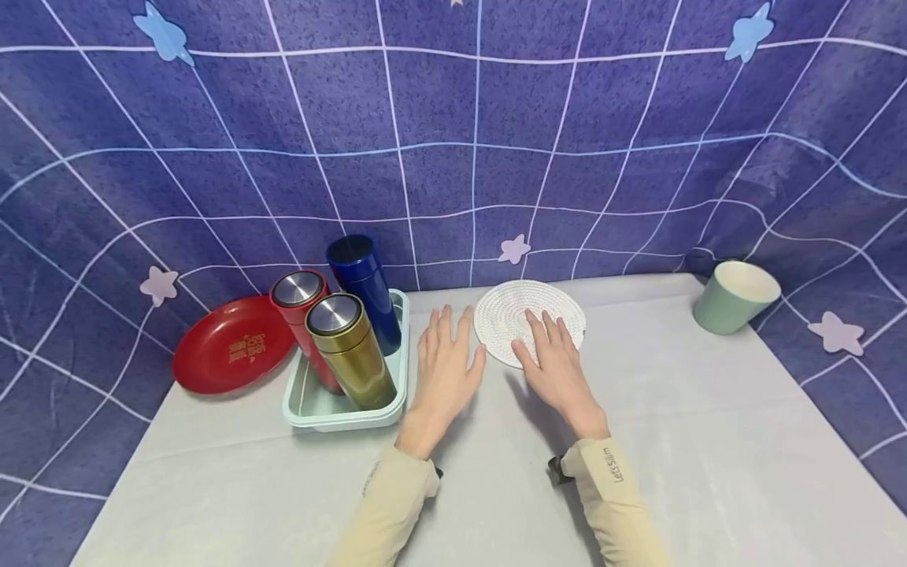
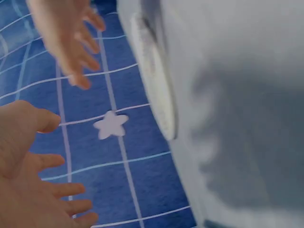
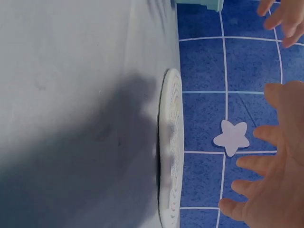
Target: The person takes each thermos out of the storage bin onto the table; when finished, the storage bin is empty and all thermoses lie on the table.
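Note:
My left hand (image 1: 446, 370) hovers above the table with fingers spread, between a pale mint tray and a round white woven mat (image 1: 499, 315). My right hand (image 1: 556, 366) is also held in the air, its fingers overlapping the mat in the head view. Both hands hold nothing. In the right wrist view the mat (image 3: 171, 152) lies flat on the table, with the right hand (image 3: 270, 166) raised clear of it. The tray (image 1: 345, 421) bears three flasks: a red one (image 1: 301, 327), a gold one (image 1: 354, 354) and a dark blue one (image 1: 368, 291).
A red plate (image 1: 212, 354) with gold lettering lies left of the tray, near the table's back left edge. At the far right back corner stands a green cup (image 1: 730, 303). A blue gridded curtain (image 1: 439, 181) with stars rises behind the pale tabletop (image 1: 708, 441).

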Tool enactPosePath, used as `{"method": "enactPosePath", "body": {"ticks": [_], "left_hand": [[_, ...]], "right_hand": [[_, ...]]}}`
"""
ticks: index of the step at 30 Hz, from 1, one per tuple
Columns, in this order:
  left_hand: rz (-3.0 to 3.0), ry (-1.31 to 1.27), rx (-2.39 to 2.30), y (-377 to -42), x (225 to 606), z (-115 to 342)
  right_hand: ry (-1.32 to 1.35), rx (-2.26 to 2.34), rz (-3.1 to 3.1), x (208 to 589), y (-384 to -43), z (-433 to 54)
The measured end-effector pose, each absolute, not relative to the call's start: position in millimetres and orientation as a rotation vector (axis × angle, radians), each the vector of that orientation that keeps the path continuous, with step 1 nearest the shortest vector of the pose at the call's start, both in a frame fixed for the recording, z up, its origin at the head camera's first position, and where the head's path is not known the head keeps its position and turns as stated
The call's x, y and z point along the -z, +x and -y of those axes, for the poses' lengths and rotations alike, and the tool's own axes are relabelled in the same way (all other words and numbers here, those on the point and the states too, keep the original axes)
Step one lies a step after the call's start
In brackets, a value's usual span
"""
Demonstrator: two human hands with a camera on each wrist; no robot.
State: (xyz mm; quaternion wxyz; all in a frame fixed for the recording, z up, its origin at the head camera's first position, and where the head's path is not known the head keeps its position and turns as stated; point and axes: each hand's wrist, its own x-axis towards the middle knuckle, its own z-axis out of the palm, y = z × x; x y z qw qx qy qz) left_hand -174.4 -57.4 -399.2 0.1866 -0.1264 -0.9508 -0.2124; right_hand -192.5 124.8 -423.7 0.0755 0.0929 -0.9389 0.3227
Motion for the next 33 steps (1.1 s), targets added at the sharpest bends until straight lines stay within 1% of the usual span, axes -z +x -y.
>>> {"method": "enactPosePath", "body": {"ticks": [18, 26, 33], "left_hand": [[2.351, -0.430, 0.964, -137.4, 313.1, 92.1], [2.120, -0.419, 1.010, -128.6, 284.7, 133.4], [2.091, -0.299, 1.072, -120.9, 279.4, 180.9]], "right_hand": [[0.347, -1.086, 2.761, 419.2, -191.2, -121.2], [0.381, -1.141, 2.694, 415.2, -189.8, -118.3], [0.400, -1.194, 2.679, 409.2, -188.4, -114.3]]}}
